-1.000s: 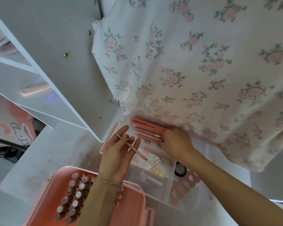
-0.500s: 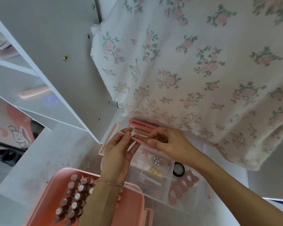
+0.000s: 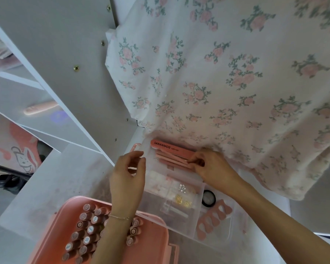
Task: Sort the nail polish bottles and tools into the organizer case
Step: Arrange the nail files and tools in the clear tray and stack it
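Organizer case (image 3: 181, 228), pink tools (image 3: 171, 159), bottles (image 3: 88, 231)

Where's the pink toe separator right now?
In the head view, the pink toe separator lies lower right in the clear organizer tray, just below the small black jar.

Nail file (image 3: 168, 147) lies behind the sticks (image 3: 171, 159) in the tray (image 3: 181, 221) — bottles (image 3: 88, 233) sit front-left.
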A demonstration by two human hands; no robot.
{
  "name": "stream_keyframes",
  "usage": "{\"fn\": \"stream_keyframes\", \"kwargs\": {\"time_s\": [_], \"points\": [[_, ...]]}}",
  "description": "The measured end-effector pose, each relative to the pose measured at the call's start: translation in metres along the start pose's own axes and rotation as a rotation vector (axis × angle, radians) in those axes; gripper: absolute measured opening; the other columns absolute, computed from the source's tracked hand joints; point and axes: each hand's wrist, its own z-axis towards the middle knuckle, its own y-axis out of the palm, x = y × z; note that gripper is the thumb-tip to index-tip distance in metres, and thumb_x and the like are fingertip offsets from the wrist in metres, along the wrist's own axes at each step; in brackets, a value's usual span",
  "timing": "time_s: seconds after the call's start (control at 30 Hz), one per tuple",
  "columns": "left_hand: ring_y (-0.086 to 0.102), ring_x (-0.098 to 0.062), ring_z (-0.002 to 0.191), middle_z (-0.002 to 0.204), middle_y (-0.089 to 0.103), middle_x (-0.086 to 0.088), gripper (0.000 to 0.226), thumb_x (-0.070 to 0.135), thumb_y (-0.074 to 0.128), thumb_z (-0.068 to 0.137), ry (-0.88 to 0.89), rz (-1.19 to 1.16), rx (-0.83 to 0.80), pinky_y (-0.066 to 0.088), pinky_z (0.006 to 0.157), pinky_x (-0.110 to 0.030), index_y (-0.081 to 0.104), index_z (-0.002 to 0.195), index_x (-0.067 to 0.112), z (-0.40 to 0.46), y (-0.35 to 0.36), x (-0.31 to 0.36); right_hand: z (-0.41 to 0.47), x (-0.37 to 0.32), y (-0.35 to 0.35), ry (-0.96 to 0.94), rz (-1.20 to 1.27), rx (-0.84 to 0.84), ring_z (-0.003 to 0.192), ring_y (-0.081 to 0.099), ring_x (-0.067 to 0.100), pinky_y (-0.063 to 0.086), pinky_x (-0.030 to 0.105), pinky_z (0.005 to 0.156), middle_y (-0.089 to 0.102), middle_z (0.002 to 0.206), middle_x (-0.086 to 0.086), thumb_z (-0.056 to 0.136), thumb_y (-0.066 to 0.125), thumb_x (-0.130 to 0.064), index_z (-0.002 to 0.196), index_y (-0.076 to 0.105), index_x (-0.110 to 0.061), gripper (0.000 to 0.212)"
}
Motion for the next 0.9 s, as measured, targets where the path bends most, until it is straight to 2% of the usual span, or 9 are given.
{"fn": "stream_keyframes", "kwargs": {"time_s": [0.07,0.13,0.23,0.4,0.5,0.63,0.77,0.9], "points": [[0.058,-0.01,0.086,0.096,0.063,-0.001,0.017,0.007,0.061,0.084,0.095,0.152,0.055,0.04,0.077,-0.018,0.067,0.097,0.016,0.003,-0.001,-0.006,0.004,0.003,0.002,0.006,-0.1,-0.046,0.093,0.061,0.013,0.044,0.018,0.08,0.068,0.102,-0.003,0.086,0.058,-0.017,0.097,0.07,-0.015,0.016],[0.055,-0.023,0.099,0.104,0.061,-0.008,0.02,0.005,0.061,0.083,0.121,0.24,0.062,0.036,0.085,-0.025,0.066,0.103,0.009,0.005,0.0,-0.011,0.009,0.001,0.005,0.017,-0.123,-0.107,0.089,0.061,0.012,0.046,0.021,0.079,0.069,0.1,-0.002,0.085,0.059,-0.018,0.093,0.071,-0.016,0.014],[0.053,-0.028,0.106,0.112,0.058,-0.011,0.026,0.007,0.06,0.084,0.08,0.281,0.038,0.037,0.089,-0.031,0.063,0.11,0.007,0.006,0.003,-0.015,0.016,-0.003,0.01,0.042,-0.173,-0.191,0.085,0.062,0.013,0.049,0.024,0.073,0.07,0.093,-0.005,0.082,0.063,-0.024,0.086,0.071,-0.021,0.009],[0.056,-0.032,0.104,0.115,0.057,-0.014,0.031,0.008,0.059,0.085,0.074,0.306,0.025,0.043,0.093,-0.048,0.06,0.116,0.005,0.005,0.006,-0.016,0.022,-0.002,0.018,0.015,-0.391,-0.128,0.084,0.063,0.019,0.041,0.022,0.063,0.07,0.091,-0.002,0.081,0.059,-0.026,0.085,0.069,-0.02,0.013],[0.056,-0.031,0.104,0.115,0.056,-0.013,0.031,0.009,0.059,0.085,0.064,0.308,0.024,0.044,0.092,-0.049,0.06,0.116,0.007,0.005,0.006,-0.017,0.023,-0.001,0.021,-0.011,-0.513,-0.077,0.08,0.064,0.024,0.04,0.024,0.06,0.069,0.086,0.005,0.082,0.058,-0.027,0.082,0.066,-0.013,0.017],[0.056,-0.031,0.104,0.115,0.056,-0.013,0.029,0.008,0.058,0.085,0.06,0.294,0.022,0.044,0.091,-0.048,0.061,0.115,0.007,0.004,0.006,-0.017,0.024,0.001,0.024,-0.027,-0.605,-0.031,0.08,0.064,0.025,0.036,0.024,0.059,0.069,0.087,0.006,0.083,0.056,-0.026,0.083,0.065,-0.012,0.017],[0.056,-0.032,0.103,0.116,0.056,-0.013,0.029,0.007,0.058,0.086,0.064,0.29,0.022,0.045,0.09,-0.048,0.06,0.115,0.006,0.004,0.006,-0.017,0.025,0.001,0.025,-0.039,-0.635,-0.02,0.079,0.064,0.025,0.035,0.025,0.059,0.069,0.087,0.005,0.083,0.055,-0.029,0.084,0.065,-0.013,0.018],[0.057,-0.032,0.103,0.115,0.056,-0.013,0.029,0.006,0.057,0.086,0.066,0.274,0.024,0.044,0.09,-0.049,0.06,0.115,0.006,0.003,0.006,-0.017,0.025,0.001,0.023,-0.048,-0.614,-0.009,0.078,0.064,0.026,0.033,0.024,0.057,0.069,0.085,0.006,0.083,0.054,-0.04,0.082,0.065,-0.013,0.03]]}}
